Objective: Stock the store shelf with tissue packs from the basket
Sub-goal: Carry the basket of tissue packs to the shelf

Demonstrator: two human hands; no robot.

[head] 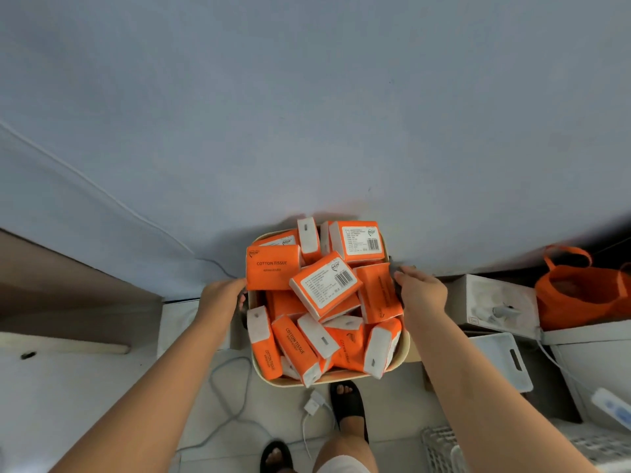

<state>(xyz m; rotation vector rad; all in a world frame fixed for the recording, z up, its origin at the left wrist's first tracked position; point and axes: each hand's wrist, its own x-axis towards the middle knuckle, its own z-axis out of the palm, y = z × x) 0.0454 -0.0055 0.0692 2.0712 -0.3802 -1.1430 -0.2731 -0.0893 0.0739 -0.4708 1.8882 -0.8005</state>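
Observation:
A beige basket is heaped with several orange-and-white tissue packs, some marked "COTTON TISSUE", others showing barcode labels. My left hand grips the basket's left side, its fingers curled under the rim beside a pack. At the right rim my right hand holds on, with its fingers reaching over the edge next to an upright pack. The basket hangs between my hands above the floor, close to a pale wall. No shelf is in view.
To the right are an orange bag, a white box, a white bin and a power strip. A cable and a charger lie on the floor by my sandalled feet. At the lower right stands a wire rack.

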